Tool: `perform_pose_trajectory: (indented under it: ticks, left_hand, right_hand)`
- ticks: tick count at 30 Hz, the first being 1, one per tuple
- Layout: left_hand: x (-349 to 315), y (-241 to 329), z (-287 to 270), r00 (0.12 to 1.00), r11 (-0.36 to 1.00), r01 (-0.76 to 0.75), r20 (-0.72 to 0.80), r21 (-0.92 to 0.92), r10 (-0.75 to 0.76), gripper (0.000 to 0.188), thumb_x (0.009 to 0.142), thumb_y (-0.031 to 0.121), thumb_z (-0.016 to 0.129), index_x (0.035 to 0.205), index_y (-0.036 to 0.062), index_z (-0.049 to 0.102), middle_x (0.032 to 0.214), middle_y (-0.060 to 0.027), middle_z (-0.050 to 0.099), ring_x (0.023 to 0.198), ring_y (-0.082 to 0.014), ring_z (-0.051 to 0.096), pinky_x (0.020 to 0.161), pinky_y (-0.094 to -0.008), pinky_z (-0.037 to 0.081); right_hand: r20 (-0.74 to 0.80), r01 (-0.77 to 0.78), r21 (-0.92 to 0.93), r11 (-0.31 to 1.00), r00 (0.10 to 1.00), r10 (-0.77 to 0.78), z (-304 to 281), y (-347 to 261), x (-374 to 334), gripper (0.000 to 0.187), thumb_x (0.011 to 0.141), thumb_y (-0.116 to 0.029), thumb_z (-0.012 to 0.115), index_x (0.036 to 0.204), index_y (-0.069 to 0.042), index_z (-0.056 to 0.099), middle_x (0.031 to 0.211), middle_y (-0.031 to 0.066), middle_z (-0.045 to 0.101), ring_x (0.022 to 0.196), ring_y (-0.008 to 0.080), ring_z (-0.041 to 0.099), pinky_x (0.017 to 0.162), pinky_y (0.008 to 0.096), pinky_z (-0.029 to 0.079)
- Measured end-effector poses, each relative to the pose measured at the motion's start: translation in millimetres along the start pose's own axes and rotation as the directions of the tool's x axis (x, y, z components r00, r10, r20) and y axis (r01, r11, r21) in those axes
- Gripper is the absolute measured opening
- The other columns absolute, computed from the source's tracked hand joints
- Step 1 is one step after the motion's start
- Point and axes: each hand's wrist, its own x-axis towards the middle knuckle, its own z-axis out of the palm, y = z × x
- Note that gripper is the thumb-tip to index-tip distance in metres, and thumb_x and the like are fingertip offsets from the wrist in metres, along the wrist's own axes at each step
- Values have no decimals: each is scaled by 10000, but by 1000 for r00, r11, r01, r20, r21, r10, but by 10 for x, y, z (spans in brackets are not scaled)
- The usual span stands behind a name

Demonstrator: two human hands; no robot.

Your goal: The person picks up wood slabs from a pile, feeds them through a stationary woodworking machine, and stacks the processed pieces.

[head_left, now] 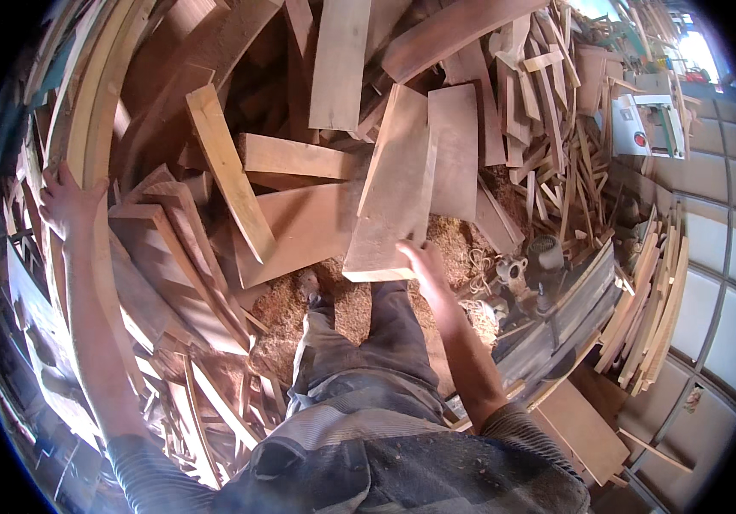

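- While the right hand (pixel 422 259) pinches a wide board (pixel 389 197) by its near corner, sawdust (pixel 281 330) lies nearby.
- The left hand (pixel 74 204) spreads its fingers over long planks (pixel 98 111); grip unclear.

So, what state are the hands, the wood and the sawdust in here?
Right hand: closed on the near end of the wide board.
Wide board: held, unbroken as far as visible.
Left hand: touching a long plank, grip unclear.
Yellowish plank: lying aslant, not held.
Thin strips: gathered side by side.
Sawdust: strewn underfoot.
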Motion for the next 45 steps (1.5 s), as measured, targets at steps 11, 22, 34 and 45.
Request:
perform_pose_trajectory:
  ticks: [11, 22, 34, 45]
  left_hand:
    - [-43, 85, -273, 995, 998, 22, 99, -64, -16, 945, 717, 657, 759, 1481, 191, 455, 1559, -140, 389, 1298, -401, 494, 1047, -546, 434]
    - [-46, 90, -334, 984, 996, 60, 169, -58, -50, 1006, 685, 686, 764, 1512, 215, 436, 1610, -142, 342, 1346, -392, 459, 1072, -535, 412]
    - [-64, 54, -310, 988, 999, 32, 154, -41, -25, 1051, 672, 705, 769, 1525, 205, 411, 1596, -152, 334, 1344, -398, 454, 1058, -548, 415]
    - [-37, 107, -298, 981, 998, 60, 185, -29, -54, 1029, 689, 702, 758, 1520, 213, 400, 1553, -109, 397, 1347, -373, 450, 1091, -535, 395]
  right_hand:
    - [223, 429, -448, 784, 903, -367, 801, 428, -793, 388, 863, -345, 698, 1027, -2, 622, 896, 240, 681, 876, 454, 664, 785, 550, 516]
    - [127, 246, -612, 752, 969, -214, -87, 1736, -915, 372, 823, -319, 702, 1059, -32, 710, 894, 215, 724, 871, 394, 708, 781, 491, 547]
    - [-5, 171, -506, 846, 980, -201, -238, 1984, -1269, 438, 801, -309, 711, 1139, -32, 726, 936, 208, 737, 895, 362, 720, 819, 446, 558]
    - [-30, 52, -498, 865, 997, -77, -438, 2295, -1139, 461, 852, -339, 695, 1192, -28, 708, 1028, 230, 739, 970, 369, 719, 879, 443, 556]
